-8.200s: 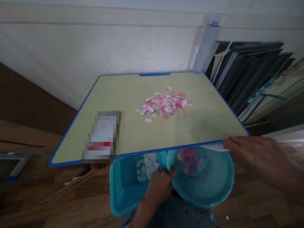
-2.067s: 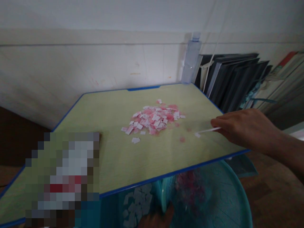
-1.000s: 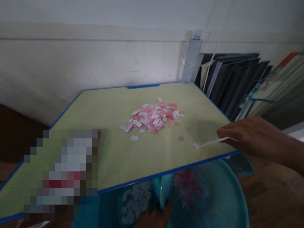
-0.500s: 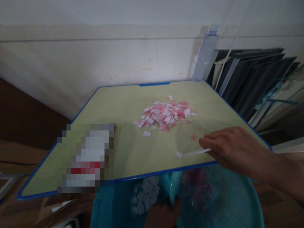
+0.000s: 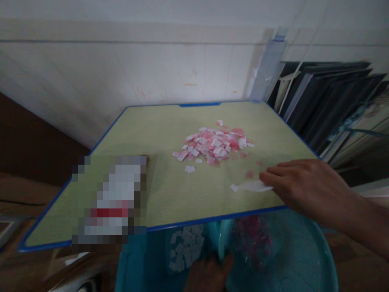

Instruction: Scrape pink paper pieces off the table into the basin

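Note:
My right hand [image 5: 299,182] is closed on one end of a thin white strip [image 5: 253,186], at the board's right front. The strip points left over the green board [image 5: 158,190], with a small white paper square [image 5: 234,187] at its tip. Left of that lies a heap of white paper squares and pink translucent flakes [image 5: 212,145]. My left hand [image 5: 208,275], dim and cut off by the lower frame edge, is curled around the rim [image 5: 221,243] of a round teal basket; its fingertips are partly hidden.
A teal tub [image 5: 130,263] under the board's front edge holds white squares [image 5: 187,247]. Reddish-pink pieces [image 5: 255,239] lie in the round basket. A pixelated item [image 5: 115,194] rests at the board's left. A clear bottle [image 5: 269,69] and dark panels [image 5: 331,97] stand behind right.
My right hand has shifted slightly right with the strip, which now shows its broader side. The view has tilted a little. My left hand stays at the basket rim.

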Demonstrator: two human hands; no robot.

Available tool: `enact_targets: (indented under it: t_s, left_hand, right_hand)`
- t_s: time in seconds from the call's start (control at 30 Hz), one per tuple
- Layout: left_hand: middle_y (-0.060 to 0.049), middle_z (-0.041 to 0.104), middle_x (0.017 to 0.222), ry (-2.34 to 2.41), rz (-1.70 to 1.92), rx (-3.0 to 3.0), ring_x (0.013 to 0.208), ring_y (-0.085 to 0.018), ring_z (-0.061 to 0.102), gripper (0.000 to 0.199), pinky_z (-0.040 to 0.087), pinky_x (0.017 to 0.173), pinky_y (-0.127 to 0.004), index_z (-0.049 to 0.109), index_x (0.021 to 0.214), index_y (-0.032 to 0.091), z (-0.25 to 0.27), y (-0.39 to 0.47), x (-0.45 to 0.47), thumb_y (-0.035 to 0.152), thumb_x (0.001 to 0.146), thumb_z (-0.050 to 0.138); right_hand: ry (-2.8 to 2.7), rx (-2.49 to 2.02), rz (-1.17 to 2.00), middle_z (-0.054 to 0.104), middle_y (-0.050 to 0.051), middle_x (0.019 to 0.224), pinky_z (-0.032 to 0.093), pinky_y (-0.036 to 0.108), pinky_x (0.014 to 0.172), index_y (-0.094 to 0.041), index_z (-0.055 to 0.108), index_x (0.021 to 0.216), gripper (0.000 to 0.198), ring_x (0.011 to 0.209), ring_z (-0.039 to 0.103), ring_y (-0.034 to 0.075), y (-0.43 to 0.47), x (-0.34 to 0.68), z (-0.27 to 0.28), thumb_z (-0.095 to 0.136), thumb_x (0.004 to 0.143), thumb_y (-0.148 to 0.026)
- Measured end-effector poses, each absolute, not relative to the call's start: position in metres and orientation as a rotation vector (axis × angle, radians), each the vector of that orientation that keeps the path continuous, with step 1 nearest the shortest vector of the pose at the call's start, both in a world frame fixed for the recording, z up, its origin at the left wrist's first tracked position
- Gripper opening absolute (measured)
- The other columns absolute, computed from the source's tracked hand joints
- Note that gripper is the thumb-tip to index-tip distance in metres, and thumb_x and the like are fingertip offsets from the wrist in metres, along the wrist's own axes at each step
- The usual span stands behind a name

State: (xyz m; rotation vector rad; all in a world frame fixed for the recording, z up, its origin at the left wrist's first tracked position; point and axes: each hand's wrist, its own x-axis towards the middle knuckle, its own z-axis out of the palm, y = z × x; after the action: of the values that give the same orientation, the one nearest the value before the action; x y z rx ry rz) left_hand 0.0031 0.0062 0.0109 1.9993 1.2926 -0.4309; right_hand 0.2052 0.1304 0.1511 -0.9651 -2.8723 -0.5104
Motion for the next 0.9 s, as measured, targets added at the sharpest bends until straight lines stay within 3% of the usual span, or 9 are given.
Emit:
enact_targets:
  t_s: [0.23,0.5,0.9]
  left_hand:
    - [-0.02,0.067,0.103,1.281,-0.406,1.998,0.089,-0.035,0.065,0.06,0.053,0.074,-0.047,0.049,0.133,0.017,0.009,0.006,0.003,0.007,0.074,0.053]
    - [-0.015,0.069,0.1,1.276,-0.43,2.022,0.087,-0.03,0.066,0.062,0.053,0.073,-0.042,0.048,0.133,0.019,0.008,0.008,0.002,0.005,0.072,0.051]
    - [-0.018,0.069,0.096,1.285,-0.426,1.975,0.086,-0.034,0.066,0.059,0.053,0.074,-0.045,0.048,0.134,0.018,0.011,0.01,0.002,0.009,0.076,0.053]
  right_hand:
    - [-2.835,-0.985,-0.643,0.06,-0.002,0.062,0.029,0.031,0.053,-0.021,0.056,0.076,0.022,0.056,0.056,0.017,0.128,0.213,0.155,0.048,0.072,-0.001]
    - [-2.901,-0.952,-0.619,0.068,-0.001,0.076,0.034,0.03,0.056,-0.024,0.058,0.095,0.032,0.065,0.061,0.017,0.129,0.229,0.153,0.047,0.074,-0.002]
    - [-2.837,-1.03,-0.578,0.065,-0.001,0.07,0.032,0.03,0.054,-0.023,0.058,0.083,0.027,0.061,0.059,0.017,0.128,0.231,0.158,0.045,0.073,-0.002]
